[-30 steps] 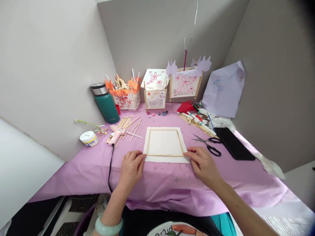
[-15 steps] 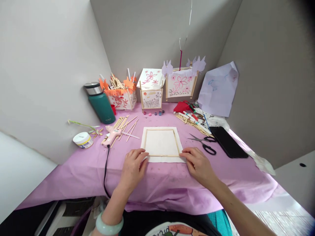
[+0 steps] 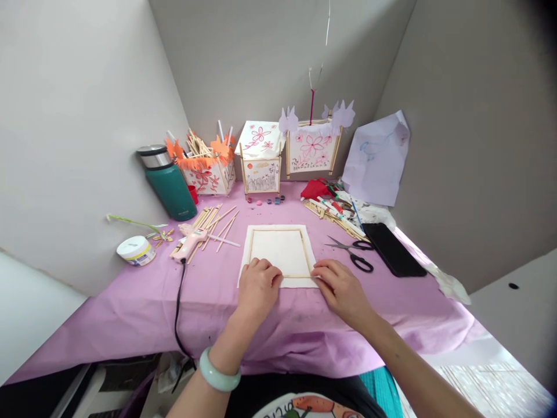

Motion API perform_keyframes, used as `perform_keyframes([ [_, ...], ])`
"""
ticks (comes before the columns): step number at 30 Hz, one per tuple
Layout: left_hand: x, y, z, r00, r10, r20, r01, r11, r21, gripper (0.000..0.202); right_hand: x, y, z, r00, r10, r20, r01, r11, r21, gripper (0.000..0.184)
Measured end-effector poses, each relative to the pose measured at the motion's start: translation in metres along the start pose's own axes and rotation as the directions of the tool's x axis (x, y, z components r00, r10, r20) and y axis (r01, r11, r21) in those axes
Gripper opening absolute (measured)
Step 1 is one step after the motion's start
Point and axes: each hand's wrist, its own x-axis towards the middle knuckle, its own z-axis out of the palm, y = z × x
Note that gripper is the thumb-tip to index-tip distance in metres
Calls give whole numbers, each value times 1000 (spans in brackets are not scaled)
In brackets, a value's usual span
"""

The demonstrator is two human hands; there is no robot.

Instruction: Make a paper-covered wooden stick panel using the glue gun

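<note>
A rectangular frame of thin wooden sticks (image 3: 305,248) lies flat on a white sheet of paper (image 3: 278,251), which sticks out past it on all sides. My left hand (image 3: 259,290) is closed at the near side, thumb and curled fingers on the near stick; it covers the near left corner. At the near right corner, the fingertips of my right hand (image 3: 342,290) pinch the frame. Scissors (image 3: 354,251) with black handles rest to the right of the paper. A pink hot glue gun (image 3: 190,242) lies to the left, beside loose wooden sticks (image 3: 224,223).
A green bottle (image 3: 170,188) and a white jar (image 3: 136,251) stand left. Decorated paper boxes (image 3: 262,174) line the back, with a hanging paper lantern (image 3: 312,151). Markers (image 3: 343,217) and a black phone (image 3: 394,249) lie right. The glue gun's cord (image 3: 178,307) drops over the front edge.
My left hand has slid right along the near stick, from the near left corner toward the middle. My right hand stays at its corner. The whole view has shifted slightly.
</note>
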Motion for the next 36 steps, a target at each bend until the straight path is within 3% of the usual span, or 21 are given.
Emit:
perform_keyframes([
  [4, 0, 1, 0, 1000, -22, 16, 21, 1000, 18, 15, 0, 0, 1, 999, 54, -4, -54, 998, 44, 13],
  [13, 0, 7, -4, 996, -82, 30, 81, 997, 15, 15, -1, 2, 2, 1000, 13, -22, -13, 1000, 27, 13],
  [27, -4, 5, 1, 998, -64, -8, 64, 998, -19, 12, -1, 0, 2, 1000, 10, -27, -11, 1000, -14, 15],
  [32, -14, -12, -13, 987, -32, -155, 17, 995, -100, 16, -4, 0, -1, 996, -31, -81, 34, 999, 37, 14],
  [34, -22, -24, -23, 978, -37, -205, 19, 996, -89, 15, -4, -2, -4, 994, -88, -59, 91, 995, 48, 13],
  [36, -30, -35, -32, 982, -27, -189, 16, 998, -63, 14, -2, -6, -7, 988, -154, 3, 153, 987, 41, 11],
])
